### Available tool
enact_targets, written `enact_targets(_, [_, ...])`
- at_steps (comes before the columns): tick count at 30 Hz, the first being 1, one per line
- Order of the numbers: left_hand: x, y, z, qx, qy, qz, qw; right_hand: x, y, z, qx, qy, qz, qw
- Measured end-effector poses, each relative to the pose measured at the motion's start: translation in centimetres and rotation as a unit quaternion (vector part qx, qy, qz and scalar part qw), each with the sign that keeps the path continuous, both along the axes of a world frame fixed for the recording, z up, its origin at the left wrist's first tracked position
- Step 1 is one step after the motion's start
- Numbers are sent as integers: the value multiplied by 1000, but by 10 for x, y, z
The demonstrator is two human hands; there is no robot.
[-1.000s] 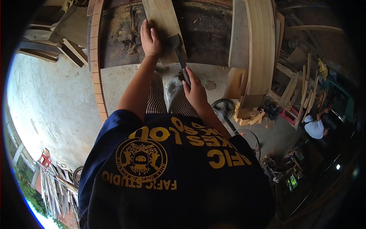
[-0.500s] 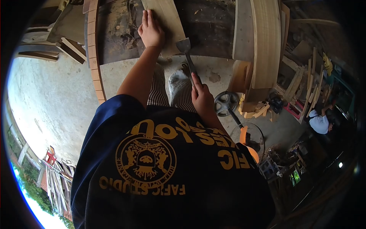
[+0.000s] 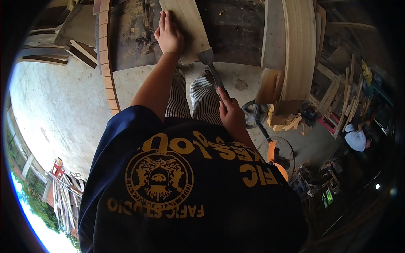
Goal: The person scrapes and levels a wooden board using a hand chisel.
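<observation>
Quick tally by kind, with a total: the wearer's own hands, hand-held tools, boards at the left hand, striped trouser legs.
Left hand and right hand: 2
Flat-bladed tool: 1
Board: 1
Striped trouser legs: 2
Total: 6

"FAFIC STUDIO" (image 3: 156,208) on dark shirt (image 3: 211,185)

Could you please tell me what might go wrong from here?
The wide-bladed tool in the right hand's grip is at the near right corner of the board; a slip might gouge the wood there. The left hand rests at the board's left edge, so a sideways skid could nick it. With no clamp in view, the board might also shift under a push.
</observation>
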State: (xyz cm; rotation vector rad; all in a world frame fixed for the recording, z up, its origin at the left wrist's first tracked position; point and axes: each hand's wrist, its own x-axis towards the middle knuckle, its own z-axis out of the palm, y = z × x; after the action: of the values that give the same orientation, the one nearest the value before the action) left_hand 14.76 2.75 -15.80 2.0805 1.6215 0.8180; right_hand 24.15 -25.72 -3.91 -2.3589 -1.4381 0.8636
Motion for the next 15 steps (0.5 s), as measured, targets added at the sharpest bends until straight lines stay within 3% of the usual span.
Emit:
enact_targets(8, [-1, 1, 0, 2, -7, 1, 1000, -1, 19, -12, 42, -27, -1, 999])
enact_targets(10, [-1, 1, 0, -3, 0, 3, 1000, 5, 5, 2, -13, -3, 10, 1000])
enact_targets(15, [-1, 0, 1, -4, -10, 0, 1000, 7, 22, 7, -19, -7, 9, 1000])
